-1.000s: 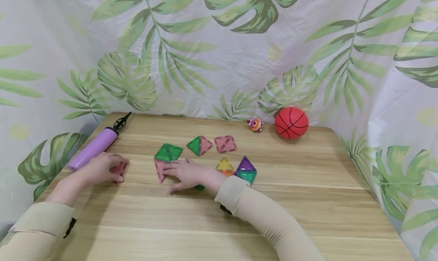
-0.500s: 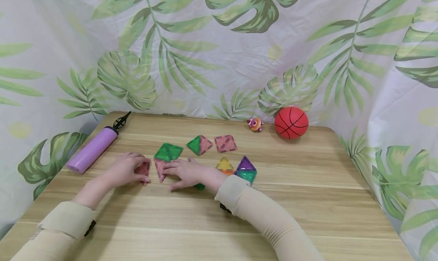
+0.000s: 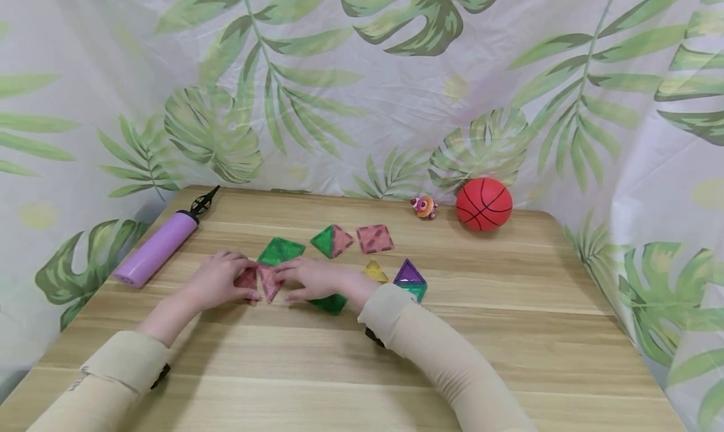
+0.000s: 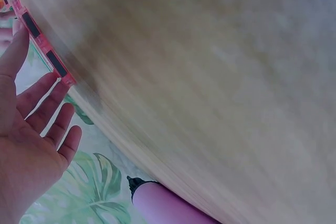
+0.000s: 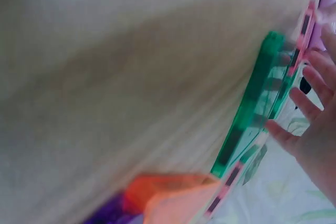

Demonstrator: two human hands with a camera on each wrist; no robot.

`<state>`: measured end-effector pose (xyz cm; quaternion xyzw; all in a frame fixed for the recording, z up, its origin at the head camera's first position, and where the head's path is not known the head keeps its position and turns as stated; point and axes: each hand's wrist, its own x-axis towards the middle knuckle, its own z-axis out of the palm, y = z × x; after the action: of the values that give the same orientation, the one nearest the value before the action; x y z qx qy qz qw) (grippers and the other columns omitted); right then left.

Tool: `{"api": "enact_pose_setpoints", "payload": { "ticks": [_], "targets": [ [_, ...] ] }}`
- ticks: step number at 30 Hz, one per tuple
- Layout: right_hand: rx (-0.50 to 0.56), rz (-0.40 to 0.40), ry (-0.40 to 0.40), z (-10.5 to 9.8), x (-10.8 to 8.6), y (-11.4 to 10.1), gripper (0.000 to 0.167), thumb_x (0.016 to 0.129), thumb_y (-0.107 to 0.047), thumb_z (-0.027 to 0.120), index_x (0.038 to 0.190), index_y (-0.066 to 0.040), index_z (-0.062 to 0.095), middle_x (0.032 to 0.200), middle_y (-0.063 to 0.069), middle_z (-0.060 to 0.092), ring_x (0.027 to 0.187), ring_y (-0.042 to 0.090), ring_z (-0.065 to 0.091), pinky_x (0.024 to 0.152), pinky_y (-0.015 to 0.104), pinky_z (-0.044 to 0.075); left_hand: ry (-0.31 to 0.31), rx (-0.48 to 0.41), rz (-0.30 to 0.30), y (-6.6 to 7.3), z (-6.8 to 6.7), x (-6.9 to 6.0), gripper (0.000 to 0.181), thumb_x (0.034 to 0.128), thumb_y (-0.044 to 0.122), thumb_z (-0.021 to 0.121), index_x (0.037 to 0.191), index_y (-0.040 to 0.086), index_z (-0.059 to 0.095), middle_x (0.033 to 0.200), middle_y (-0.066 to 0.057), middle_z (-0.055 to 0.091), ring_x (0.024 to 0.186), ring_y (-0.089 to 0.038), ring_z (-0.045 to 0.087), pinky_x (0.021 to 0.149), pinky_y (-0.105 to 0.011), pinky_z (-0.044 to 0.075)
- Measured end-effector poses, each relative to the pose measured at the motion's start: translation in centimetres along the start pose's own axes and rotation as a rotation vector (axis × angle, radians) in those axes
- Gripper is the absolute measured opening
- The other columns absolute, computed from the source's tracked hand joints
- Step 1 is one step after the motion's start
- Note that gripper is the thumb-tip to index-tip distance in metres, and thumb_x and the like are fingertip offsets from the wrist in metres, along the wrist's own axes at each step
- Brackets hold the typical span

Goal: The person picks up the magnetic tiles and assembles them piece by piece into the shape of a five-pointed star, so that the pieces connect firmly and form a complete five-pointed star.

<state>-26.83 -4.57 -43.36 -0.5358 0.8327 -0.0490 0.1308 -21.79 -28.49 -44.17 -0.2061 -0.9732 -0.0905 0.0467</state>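
My left hand pinches a translucent pink triangular magnetic tile between thumb and fingers. In the left wrist view, dark magnets show in the edge of that pink tile. Just right of it lies a second pink triangular tile, its right side touched by the fingertips of my right hand. That hand's fingers are spread and fairly straight in the right wrist view. Two joined green tiles adjoin the pink one at the back. Another green tile is partly hidden under the right hand.
Behind lie a green-and-pink pair of tiles and a pink square. To the right are yellow, purple and teal tiles. A purple hand pump, small toy figure and red ball stand farther out.
My left hand has carried its pink tile rightward from near the pump to beside the other pink tile. The right hand has shifted only slightly, showing more of the green tile below it.
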Motion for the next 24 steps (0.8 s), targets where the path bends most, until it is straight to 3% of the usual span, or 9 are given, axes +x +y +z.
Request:
{"api": "enact_pose_setpoints", "payload": {
  "ticks": [2, 5, 16, 24],
  "targets": [
    [-0.015, 0.032, 0.021, 0.1, 0.1, 0.7, 0.054, 0.097, -0.039, 0.049, 0.145, -0.015, 0.038, 0.153, 0.000, 0.029, 0.142, 0.018, 0.024, 0.115, 0.034, 0.020, 0.000, 0.005, 0.001, 0.0, 0.1, 0.1, 0.065, 0.0684, 0.049, 0.079, 0.114, 0.004, 0.066, 0.114, -0.020, 0.063, 0.110, -0.041, 0.050, 0.086, -0.062, 0.039],
    [-0.030, 0.093, 0.020, 0.3, 0.3, 1.8, 0.055, 0.099, -0.039, 0.045, 0.147, -0.016, 0.033, 0.154, 0.000, 0.028, 0.142, 0.018, 0.023, 0.116, 0.031, 0.018, 0.008, 0.017, -0.002, 0.2, 0.2, 0.2, 0.066, 0.0680, 0.050, 0.079, 0.113, 0.004, 0.067, 0.113, -0.019, 0.063, 0.109, -0.041, 0.050, 0.086, -0.062, 0.040],
    [-0.054, 0.177, -0.010, 0.2, 0.6, 1.7, 0.052, 0.099, -0.044, 0.042, 0.148, -0.029, 0.031, 0.155, -0.006, 0.025, 0.144, 0.020, 0.018, 0.113, 0.045, 0.022, 0.018, 0.023, -0.009, 0.9, 0.1, 0.4, 0.064, 0.0686, 0.051, 0.078, 0.112, 0.006, 0.068, 0.107, -0.018, 0.063, 0.105, -0.040, 0.052, 0.085, -0.060, 0.040],
    [-0.096, 0.214, -0.015, -0.1, 1.1, 1.3, 0.054, 0.098, -0.048, 0.041, 0.148, -0.031, 0.030, 0.155, -0.007, 0.025, 0.143, 0.019, 0.021, 0.113, 0.044, 0.025, 0.029, -0.003, 0.013, 0.9, 0.0, 0.4, 0.059, 0.0682, 0.047, 0.080, 0.113, 0.010, 0.070, 0.106, -0.015, 0.063, 0.102, -0.037, 0.052, 0.080, -0.055, 0.041]
  ]
}}
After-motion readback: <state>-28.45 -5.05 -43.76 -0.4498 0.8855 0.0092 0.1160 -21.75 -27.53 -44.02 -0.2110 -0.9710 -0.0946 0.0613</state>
